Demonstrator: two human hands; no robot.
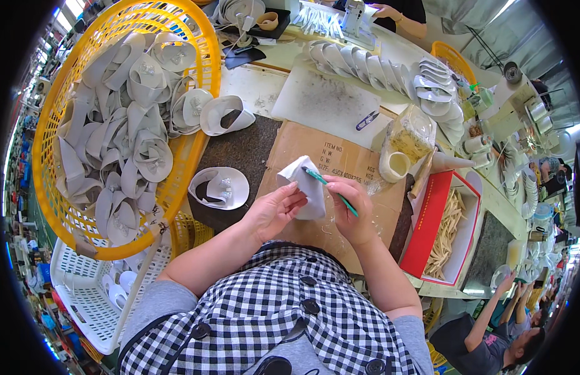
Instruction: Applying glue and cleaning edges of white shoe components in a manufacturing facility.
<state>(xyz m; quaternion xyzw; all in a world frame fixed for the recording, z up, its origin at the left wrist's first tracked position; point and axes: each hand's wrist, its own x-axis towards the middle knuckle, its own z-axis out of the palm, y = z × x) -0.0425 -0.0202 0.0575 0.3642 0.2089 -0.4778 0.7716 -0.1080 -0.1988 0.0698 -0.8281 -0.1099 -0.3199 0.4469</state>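
Observation:
My left hand (274, 209) pinches the edge of a white shoe-upper piece (310, 199), which it holds up above a sheet of cardboard (290, 147). In my right hand (352, 206) is a thin green pen-like tool (315, 175), its tip against the upper part of the white piece. The exact kind of tool is too small to tell. Beside my left forearm, a white upper with a clear ornament (226, 189) lies on a dark mat (240, 150). Another looped white upper (230, 115) rests farther back, at the rim of a yellow basket.
A big yellow basket (210, 62) heaped with white uppers stands left, above a white crate (84, 300). At right are a red box (427, 219) of wooden sticks, a stained clear container (411, 134) and a tape roll (395, 166). Snips (367, 120) lie farther back. Other people work nearby.

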